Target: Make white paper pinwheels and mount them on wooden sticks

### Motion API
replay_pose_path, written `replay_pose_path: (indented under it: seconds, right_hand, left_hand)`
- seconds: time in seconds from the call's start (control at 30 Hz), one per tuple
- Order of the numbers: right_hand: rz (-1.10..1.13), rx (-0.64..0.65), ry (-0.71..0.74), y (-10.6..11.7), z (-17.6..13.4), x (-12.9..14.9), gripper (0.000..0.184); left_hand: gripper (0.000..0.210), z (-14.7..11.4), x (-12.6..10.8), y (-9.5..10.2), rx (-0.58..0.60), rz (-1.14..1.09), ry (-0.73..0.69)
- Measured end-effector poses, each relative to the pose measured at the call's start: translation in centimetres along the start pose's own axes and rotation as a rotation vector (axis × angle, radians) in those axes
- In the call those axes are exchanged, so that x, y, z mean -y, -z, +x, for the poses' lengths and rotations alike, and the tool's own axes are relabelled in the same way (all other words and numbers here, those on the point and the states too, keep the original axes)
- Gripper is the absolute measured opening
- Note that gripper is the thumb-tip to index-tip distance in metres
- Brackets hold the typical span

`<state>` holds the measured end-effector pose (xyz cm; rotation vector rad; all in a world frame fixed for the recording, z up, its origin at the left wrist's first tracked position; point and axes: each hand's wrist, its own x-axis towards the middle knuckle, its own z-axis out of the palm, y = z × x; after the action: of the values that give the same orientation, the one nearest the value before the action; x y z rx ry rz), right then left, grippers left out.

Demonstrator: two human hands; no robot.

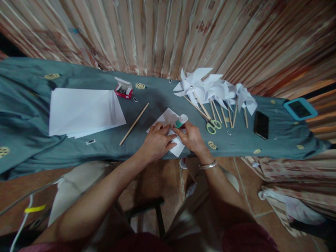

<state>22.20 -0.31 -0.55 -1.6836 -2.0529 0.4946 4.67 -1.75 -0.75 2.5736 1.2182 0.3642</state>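
Observation:
A white paper square (169, 115) lies turned cornerwise on the cloth, with cut or folded edges partly hidden under my hands. My left hand (157, 140) has its bent fingers on the paper, holding it against the table. Close beside it, my right hand (192, 137) grips a glue stick (180, 121) with a green label and white end, tilted over the sheet. The right fingertips also reach down to the paper. A wooden stick (134, 124) lies left of the paper. To the right are green-handled scissors (213, 126), resting near the sticks of several white paper pinwheels (207, 85).
A stack of white paper (81, 112) lies at the left, beside an open red box (124, 89) of small dark pieces. A black phone (261, 125) and a blue-framed device (300, 108) are at the right. Pleated curtains (147, 35) hang behind the cloth-covered table (141, 148).

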Motion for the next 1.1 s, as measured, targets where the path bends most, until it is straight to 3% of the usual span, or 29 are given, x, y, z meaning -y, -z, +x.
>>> replay_pose_path:
  seconds: [1.1]
  right_hand:
    - [0.111,0.016,0.002,-0.59,-0.49,0.17,0.021]
  left_hand:
    - [0.036,-0.07,-0.21,0.22,0.027,0.035,0.0]
